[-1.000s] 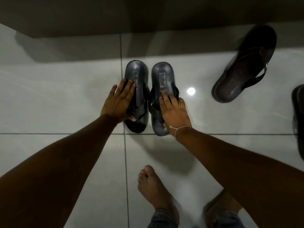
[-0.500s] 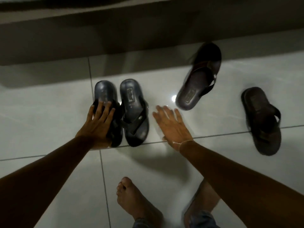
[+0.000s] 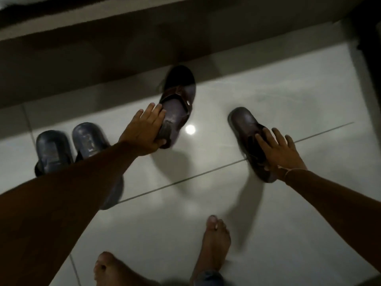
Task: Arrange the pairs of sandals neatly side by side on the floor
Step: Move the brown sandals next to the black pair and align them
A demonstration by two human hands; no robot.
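Note:
Two black sandals [image 3: 51, 149] [image 3: 88, 139] lie close together side by side at the left, partly hidden under my left forearm. A brown sandal [image 3: 179, 104] lies tilted in the middle near the wall. My left hand [image 3: 144, 131] grips its near heel end, fingers over the top and thumb at the edge. A second brown sandal [image 3: 243, 122] lies apart to the right, angled the other way. My right hand [image 3: 278, 153] presses on its strap and near half, fingers spread, thumb at the sandal's side.
The floor is glossy pale tile [image 3: 206, 203] with grout lines. A dark wall base [image 3: 103, 65] runs along the far side, and a dark frame [image 3: 369, 58] stands at the right. My bare feet [image 3: 216, 240] [image 3: 111, 271] stand close below the sandals.
Both hands left the black pair, which stays side by side. My left hand moved right onto the middle brown sandal and my right hand onto the right brown sandal. The view shifted right.

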